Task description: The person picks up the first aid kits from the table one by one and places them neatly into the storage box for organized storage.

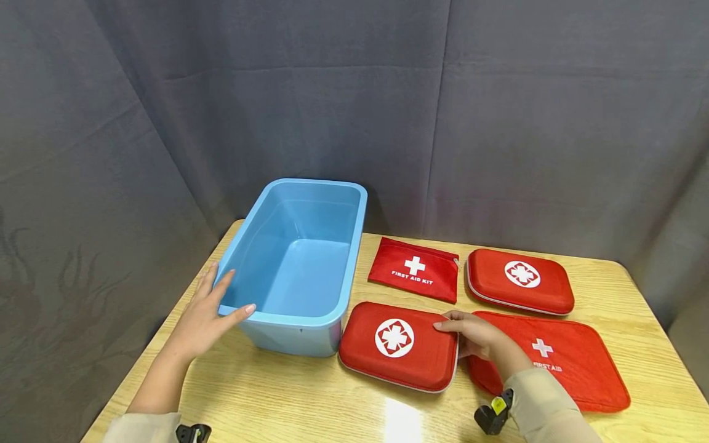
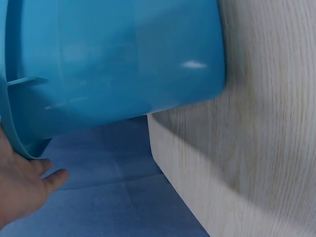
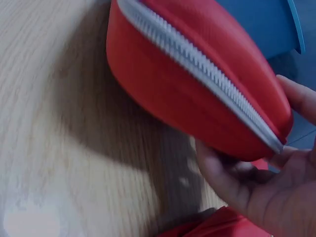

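A red hard-shell first-aid case (image 1: pixel 418 347) with a white round emblem is pinched at its right end by my right hand (image 1: pixel 476 335). The thumb lies on top and the fingers are curled underneath. In the right wrist view, the case's grey zipper (image 3: pixel 197 69) faces the camera and its near end is tilted up off the table. At the near left corner of a light-blue plastic bin (image 1: pixel 349 277), my left hand (image 1: pixel 202 320) rests on the rim with fingers spread. In the left wrist view, two fingertips (image 2: pixel 57 178) extend outside the rim.
Behind the held case lies a flat red first-aid pouch (image 1: pixel 399 258). Another red hard case (image 1: pixel 520 280) sits at the back right, with a soft red bag (image 1: pixel 587 363) in front of it. The wooden table (image 1: pixel 299 400) meets a grey curtain (image 1: pixel 388 123) behind.
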{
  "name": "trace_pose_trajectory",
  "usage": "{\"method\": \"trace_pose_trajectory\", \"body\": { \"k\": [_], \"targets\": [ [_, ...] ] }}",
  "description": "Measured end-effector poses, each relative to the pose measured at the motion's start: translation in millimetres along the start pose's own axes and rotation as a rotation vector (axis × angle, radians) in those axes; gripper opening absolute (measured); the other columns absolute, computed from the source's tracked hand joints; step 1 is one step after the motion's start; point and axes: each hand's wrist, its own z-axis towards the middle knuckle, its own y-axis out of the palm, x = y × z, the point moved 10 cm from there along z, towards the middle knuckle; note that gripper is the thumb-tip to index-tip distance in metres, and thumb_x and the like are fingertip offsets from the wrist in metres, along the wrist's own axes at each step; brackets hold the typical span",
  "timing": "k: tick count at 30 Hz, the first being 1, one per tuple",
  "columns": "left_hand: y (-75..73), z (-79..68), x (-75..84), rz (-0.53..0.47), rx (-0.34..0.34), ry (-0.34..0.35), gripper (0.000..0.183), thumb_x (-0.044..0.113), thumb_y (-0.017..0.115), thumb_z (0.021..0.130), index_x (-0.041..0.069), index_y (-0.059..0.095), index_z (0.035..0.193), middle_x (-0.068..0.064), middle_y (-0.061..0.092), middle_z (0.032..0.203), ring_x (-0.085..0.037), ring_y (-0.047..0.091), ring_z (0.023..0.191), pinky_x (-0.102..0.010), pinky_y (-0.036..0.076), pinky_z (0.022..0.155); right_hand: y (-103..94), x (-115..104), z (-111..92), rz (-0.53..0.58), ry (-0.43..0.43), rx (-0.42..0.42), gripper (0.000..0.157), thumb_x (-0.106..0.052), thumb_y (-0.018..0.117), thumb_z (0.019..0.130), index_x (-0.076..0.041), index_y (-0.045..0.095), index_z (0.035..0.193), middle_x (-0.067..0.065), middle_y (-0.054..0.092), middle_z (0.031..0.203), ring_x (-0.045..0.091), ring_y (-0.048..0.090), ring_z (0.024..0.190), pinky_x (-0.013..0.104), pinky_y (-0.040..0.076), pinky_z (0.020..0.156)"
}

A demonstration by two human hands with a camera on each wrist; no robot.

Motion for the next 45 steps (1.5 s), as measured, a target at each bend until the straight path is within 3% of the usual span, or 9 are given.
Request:
{"method": "trace_pose_trajectory", "body": {
  "k": [7,16,29,39,45],
  "targets": [
    [-2.1,-1.4,-0.5,0.001,0.019,0.006,0.082,0.051,0.055,0.077,0.006,0.022,0.137,-0.011,-0.005,0.143,-0.038,0.005,0.126,-0.063,0.019,0.086,9.5,2,-5,0.022,-0.029,-0.106,0.027,-0.02,0.053,0.083,0.0,0.044,0.098,0.006,0.06,0.082,0.019,0.061,0.071,0.041,0.048,0.064],
    [-3.7,-1.0,-2.3,-0.038,0.039,-0.002,0.08,0.048,0.057,0.077,0.006,0.023,0.137,-0.011,-0.003,0.143,-0.038,0.005,0.126,-0.063,0.02,0.085,17.2,-1,-11,0.011,-0.085,-0.133,0.017,-0.021,0.049,0.085,-0.004,0.048,0.089,0.004,0.061,0.077,0.017,0.061,0.067,0.038,0.048,0.059],
    [4.3,1.3,-1.2,-0.084,0.018,-0.004,0.081,0.046,0.058,0.076,0.006,0.022,0.137,-0.01,-0.004,0.143,-0.036,0.001,0.127,-0.063,0.019,0.086,11.4,5,-26,0.15,-0.185,-0.054,0.007,-0.015,0.047,0.087,-0.008,0.046,0.087,0.0,0.061,0.071,0.012,0.06,0.063,0.033,0.048,0.056],
    [-0.8,-2.8,-1.0,-0.103,0.029,-0.002,0.08,0.044,0.059,0.076,0.006,0.023,0.137,-0.01,-0.004,0.143,-0.04,0.008,0.125,-0.062,0.022,0.085,3.8,1,-28,0.239,-0.178,0.148,0.026,-0.015,0.052,0.084,-0.002,0.032,0.095,0.001,0.053,0.067,0.011,0.055,0.057,0.038,0.049,0.058],
    [-0.9,-2.3,-3.1,-0.1,0.036,-0.006,0.08,0.045,0.059,0.076,0.006,0.023,0.136,-0.01,-0.004,0.143,-0.039,0.008,0.125,-0.062,0.022,0.086,6.3,-5,-29,0.27,-0.191,0.187,0.032,-0.012,0.05,0.084,0.002,0.027,0.102,0.003,0.056,0.072,0.015,0.06,0.062,0.039,0.049,0.06]
  ]
}}
